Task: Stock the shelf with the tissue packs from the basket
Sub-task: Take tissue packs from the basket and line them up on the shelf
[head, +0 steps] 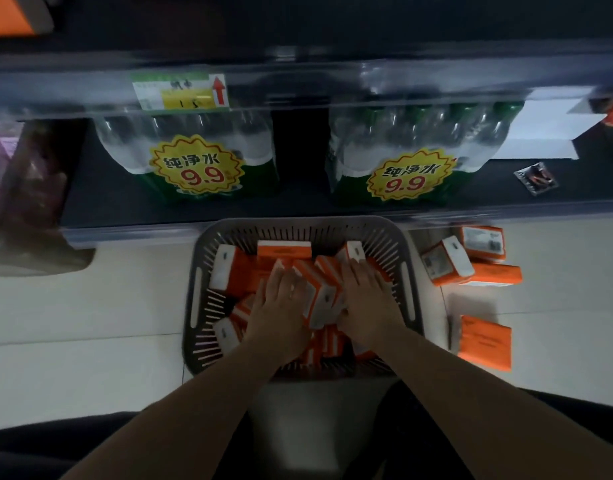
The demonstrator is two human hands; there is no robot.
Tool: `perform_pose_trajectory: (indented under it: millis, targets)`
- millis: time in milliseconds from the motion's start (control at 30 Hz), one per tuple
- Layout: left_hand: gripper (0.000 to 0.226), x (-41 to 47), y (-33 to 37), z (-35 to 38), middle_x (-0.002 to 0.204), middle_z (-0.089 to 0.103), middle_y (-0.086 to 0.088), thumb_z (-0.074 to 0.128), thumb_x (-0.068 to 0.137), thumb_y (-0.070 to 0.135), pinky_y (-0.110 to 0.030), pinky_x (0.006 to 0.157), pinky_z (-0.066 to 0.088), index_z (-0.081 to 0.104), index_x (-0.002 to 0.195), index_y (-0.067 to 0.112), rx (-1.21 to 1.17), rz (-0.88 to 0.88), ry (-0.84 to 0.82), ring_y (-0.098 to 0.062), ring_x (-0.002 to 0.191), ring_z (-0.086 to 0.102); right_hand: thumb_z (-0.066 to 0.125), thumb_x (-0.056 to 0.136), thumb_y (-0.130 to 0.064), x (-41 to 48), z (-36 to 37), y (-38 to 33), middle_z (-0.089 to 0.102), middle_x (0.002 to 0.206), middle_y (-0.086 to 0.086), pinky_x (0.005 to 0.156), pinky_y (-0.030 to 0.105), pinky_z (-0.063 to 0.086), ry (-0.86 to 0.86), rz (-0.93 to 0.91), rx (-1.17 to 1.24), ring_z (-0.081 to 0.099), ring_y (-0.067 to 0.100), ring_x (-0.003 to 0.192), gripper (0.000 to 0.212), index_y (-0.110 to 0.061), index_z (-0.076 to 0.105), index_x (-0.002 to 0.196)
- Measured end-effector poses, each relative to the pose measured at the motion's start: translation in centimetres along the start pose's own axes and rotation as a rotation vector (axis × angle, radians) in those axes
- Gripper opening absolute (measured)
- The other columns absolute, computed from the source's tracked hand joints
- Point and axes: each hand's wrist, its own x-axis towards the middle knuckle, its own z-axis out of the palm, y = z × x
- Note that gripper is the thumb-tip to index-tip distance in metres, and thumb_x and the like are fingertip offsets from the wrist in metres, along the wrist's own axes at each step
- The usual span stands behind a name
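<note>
Grey slatted basket (407, 282) on pale floor tiles (90, 306), tight against the front edge of the low dark shelf (107, 192). Orange-and-white tissue packs (235, 268) are piled loose inside, some on edge, some flat.

Both hands are in the basket. Left hand (280, 303) and right hand (367, 299) squeeze a bundle of packs (324, 292) between them, the packs standing on edge side by side. Fingers of each hand bend over the bundle's top and the right thumb hooks its near end, so both are clamped on it. Left thumb unclear. The bundle is mid-basket, touching the packs around it; can't tell if it's clear of the ones underneath.

The shelf holds two shrink-wrapped water multipacks, left multipack (194, 157) and right multipack (409, 161), each with a yellow 9.9 starburst sticker. The gap between them is directly behind the basket. Right of them are a white carton (540, 133) and a small foil sachet (535, 178). At the left end is a pinkish bag (21, 174), blurred. A price tag (180, 91) sits on the rail above the left multipack.

On the floor right of the basket, loose packs (471, 261) lie in a heap just beside its wall, and a single flat pack (485, 341) lies nearer the person.
</note>
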Motion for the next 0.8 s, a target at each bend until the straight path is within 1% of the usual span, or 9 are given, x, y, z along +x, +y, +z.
perform_pose_trajectory:
  millis: [100, 200, 267, 367, 467, 533, 633, 733, 800]
  targets:
    - [0.088, 0.7, 0.6, 1.4, 0.161, -0.01, -0.009, 0.051, 0.088, 0.047, -0.046, 0.12, -0.005, -0.001, 0.152, 0.017, 0.0, 0.015, -0.056, -0.029, 0.147, -0.018, 0.059, 0.086, -0.035, 0.8, 0.9, 0.9, 0.007, 0.16, 0.007, 0.121, 0.042, 0.003, -0.03, 0.023, 0.005, 0.0, 0.024, 0.148, 0.093, -0.014, -0.003, 0.152]
    - [0.089, 1.3, 1.2, 2.4, 0.161, -0.008, -0.01, 0.051, 0.089, 0.044, -0.044, 0.118, -0.006, -0.003, 0.153, 0.014, -0.046, -0.012, -0.093, -0.027, 0.148, -0.012, 0.056, 0.087, -0.038, 1.4, 1.6, 1.4, 0.009, 0.16, 0.006, 0.12, 0.041, 0.003, -0.03, 0.004, 0.026, 0.003, 0.023, 0.148, 0.089, -0.013, 0.0, 0.152]
    - [0.091, 1.6, 1.4, 2.9, 0.161, -0.005, -0.01, 0.052, 0.088, 0.044, -0.042, 0.119, -0.002, -0.004, 0.153, 0.013, -0.135, -0.06, -0.105, -0.026, 0.149, -0.005, 0.056, 0.087, -0.042, 2.0, 2.0, 1.7, 0.007, 0.16, 0.004, 0.12, 0.042, 0.002, -0.042, -0.001, 0.018, 0.002, 0.022, 0.148, 0.09, -0.015, -0.001, 0.152]
    - [0.094, 2.1, 1.7, 3.4, 0.161, 0.003, -0.01, 0.056, 0.087, 0.041, -0.041, 0.119, 0.011, -0.003, 0.153, 0.012, -0.266, -0.116, -0.11, -0.027, 0.148, 0.006, 0.059, 0.084, -0.044, 3.0, 2.4, 1.8, 0.006, 0.161, 0.005, 0.12, 0.044, 0.004, -0.067, 0.0, 0.003, 0.001, 0.022, 0.148, 0.096, -0.02, -0.005, 0.151]
    - [0.092, 2.6, 2.2, 3.7, 0.16, 0.01, -0.01, 0.059, 0.088, 0.037, -0.037, 0.116, 0.021, -0.002, 0.153, 0.011, -0.4, -0.17, -0.095, -0.026, 0.146, 0.014, 0.065, 0.078, -0.043, 3.9, 2.7, 1.7, 0.019, 0.156, 0.009, 0.118, 0.045, 0.015, -0.069, 0.006, -0.005, 0.017, 0.027, 0.144, 0.103, -0.031, -0.011, 0.147]
    - [0.09, 2.9, 2.3, 3.6, 0.159, 0.013, -0.01, 0.059, 0.088, 0.036, -0.037, 0.114, 0.025, 0.002, 0.153, 0.011, -0.474, -0.212, -0.077, -0.026, 0.145, 0.019, 0.067, 0.073, -0.046, 4.2, 2.7, 1.6, 0.029, 0.149, 0.011, 0.114, 0.045, 0.024, -0.061, 0.022, -0.028, 0.029, 0.03, 0.136, 0.105, -0.035, -0.008, 0.144]
    - [0.09, 3.0, 2.2, 3.6, 0.158, 0.016, -0.011, 0.063, 0.087, 0.032, -0.036, 0.113, 0.027, 0.005, 0.153, 0.009, -0.547, -0.235, -0.054, -0.027, 0.143, 0.022, 0.07, 0.07, -0.045, 4.4, 2.7, 1.4, 0.03, 0.148, 0.012, 0.11, 0.048, 0.029, -0.047, 0.042, -0.01, 0.03, 0.033, 0.134, 0.105, -0.038, -0.007, 0.14]
    - [0.092, 3.2, 1.6, 3.8, 0.154, 0.024, -0.013, 0.069, 0.083, 0.03, -0.034, 0.111, 0.028, 0.012, 0.152, 0.008, -0.64, -0.254, -0.019, -0.027, 0.14, 0.028, 0.07, 0.072, -0.042, 4.4, 2.5, 1.1, 0.032, 0.148, 0.012, 0.113, 0.047, 0.025, -0.03, -0.023, -0.011, 0.027, 0.033, 0.135, 0.102, -0.035, 0.001, 0.146]
    - [0.094, 3.3, 1.2, 3.8, 0.152, 0.028, -0.008, 0.07, 0.082, 0.033, -0.03, 0.107, 0.031, 0.011, 0.153, 0.013, -0.745, -0.301, 0.004, -0.024, 0.137, 0.033, 0.066, 0.076, -0.041, 4.4, 2.1, 0.6, 0.035, 0.148, 0.013, 0.113, 0.043, 0.022, -0.015, -0.074, 0.005, 0.031, 0.033, 0.134, 0.093, -0.028, 0.011, 0.149]
